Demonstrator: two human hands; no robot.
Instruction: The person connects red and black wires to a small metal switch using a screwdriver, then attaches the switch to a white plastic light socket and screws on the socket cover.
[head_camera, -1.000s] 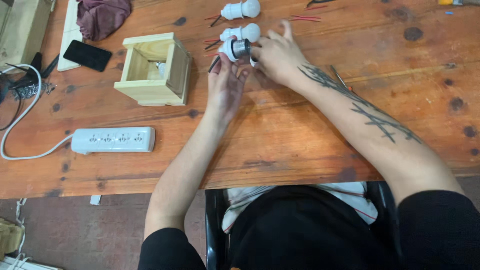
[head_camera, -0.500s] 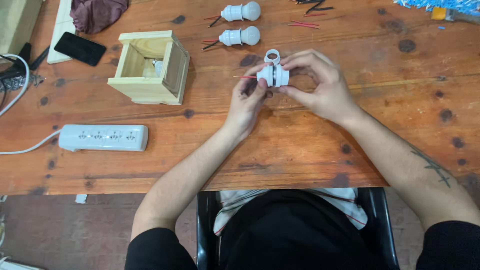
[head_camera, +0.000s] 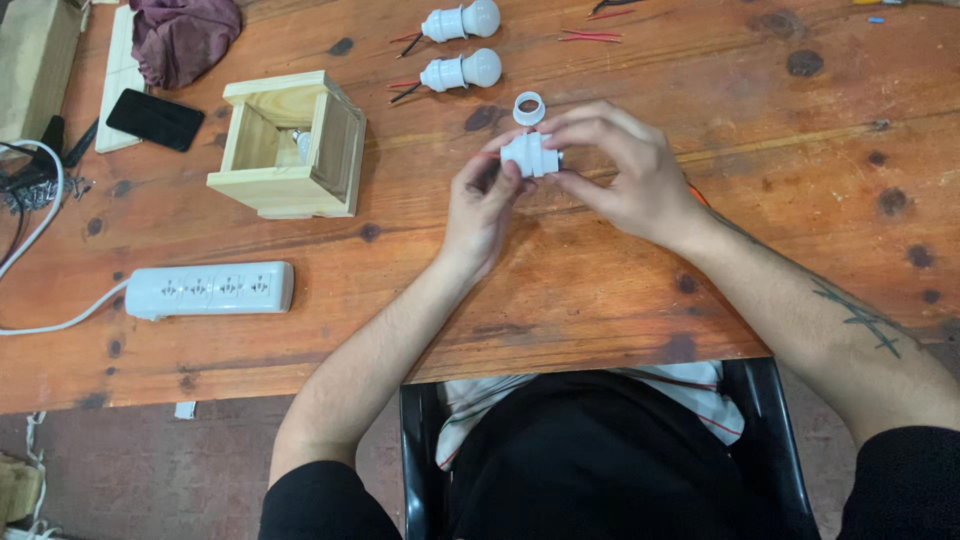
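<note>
Both hands hold a white lamp socket (head_camera: 529, 155) just above the wooden table (head_camera: 560, 280). My left hand (head_camera: 482, 203) pinches its left end with fingertips. My right hand (head_camera: 622, 170) wraps its right end from above. A loose white ring (head_camera: 529, 107) lies on the table just beyond the socket. Two white bulbs in sockets with red and black wires lie farther back, one (head_camera: 461, 71) nearer and one (head_camera: 460, 20) at the far edge.
A small open wooden box (head_camera: 289, 146) with a bulb inside stands to the left. A white power strip (head_camera: 210, 289) lies near the front-left edge. A black phone (head_camera: 155, 119), a purple cloth (head_camera: 183, 37) and loose red wires (head_camera: 590, 36) sit at the back.
Both hands drew the socket back from the bulbs toward me. The loose ring now lies on the table beyond the socket.
</note>
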